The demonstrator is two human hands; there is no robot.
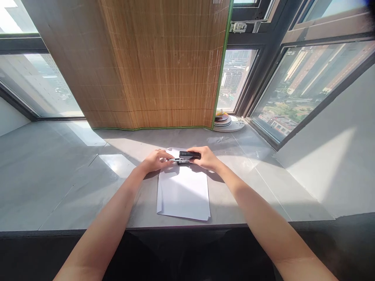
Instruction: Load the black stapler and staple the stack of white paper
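Observation:
A black stapler is held above the far end of a stack of white paper. Around its right end, the fingers and thumb of my right hand are closed. A silver metal part sticks out from the stapler's left side. My left hand pinches that part between thumb and fingers; whether a loose piece is also in the pinch is too small to tell. The paper lies flat on the grey ledge, its near corners slightly fanned.
A bamboo blind with green edging hangs at the back, its lower edge near the ledge. Stacked plates stand in the far right corner. Windows and a white wall bound the right side. The ledge's front edge lies close to me.

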